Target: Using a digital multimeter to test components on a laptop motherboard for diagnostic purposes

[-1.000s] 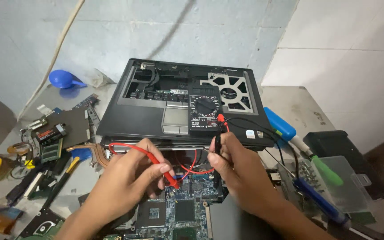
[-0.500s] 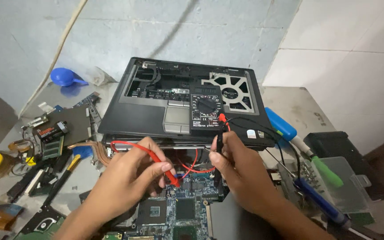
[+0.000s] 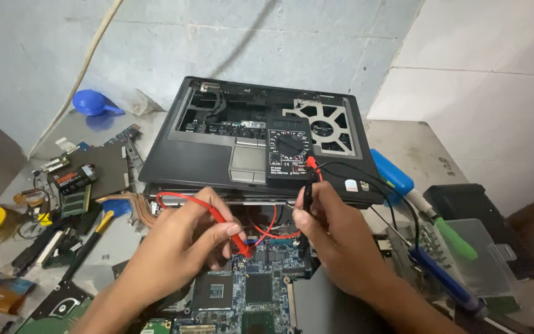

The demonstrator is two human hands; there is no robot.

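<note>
At lower centre of the frame, the left hand [image 3: 177, 247] pinches the red probe [image 3: 227, 229] and the right hand [image 3: 335, 232] the black probe [image 3: 308, 198] over the circuit board [image 3: 254, 287]; steady both tips, avoiding bridging neighbouring contacts.

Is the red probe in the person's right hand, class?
No: the left hand holds the red probe with its tip on the circuit board, while the right hand holds the black probe.
</note>
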